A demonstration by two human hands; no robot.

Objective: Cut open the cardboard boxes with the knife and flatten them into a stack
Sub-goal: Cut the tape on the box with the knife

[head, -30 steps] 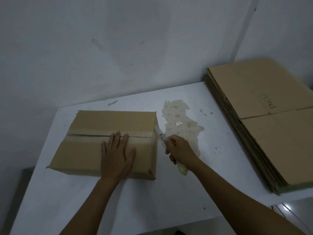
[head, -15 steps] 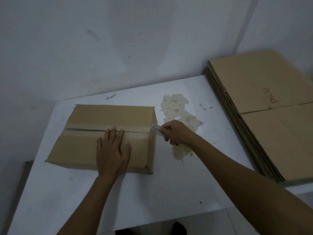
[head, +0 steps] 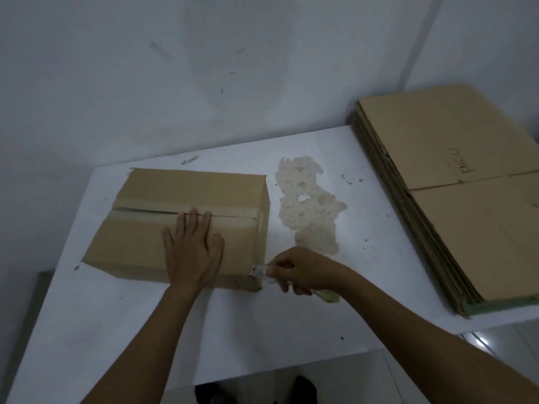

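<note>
A brown cardboard box [head: 140,240] lies on the white table [head: 262,330], with a taped seam across its top that looks slit open. My left hand [head: 192,255] rests flat on the box top, fingers straight and reaching to the seam. My right hand [head: 303,269] grips a knife [head: 261,270] with a pale, clear body and a yellowish rear end. Its tip touches the box's near right corner, low on the right side.
A thick stack of flattened cardboard [head: 455,193] lies at the table's right, against the wall corner. A patch of peeled surface [head: 309,205] marks the table between box and stack. White walls close the back; the table's front edge runs near my arms.
My right hand has drawn the knife from the seam at the box's top right edge down toward me along the right side to the near corner. My left hand stays on the box.
</note>
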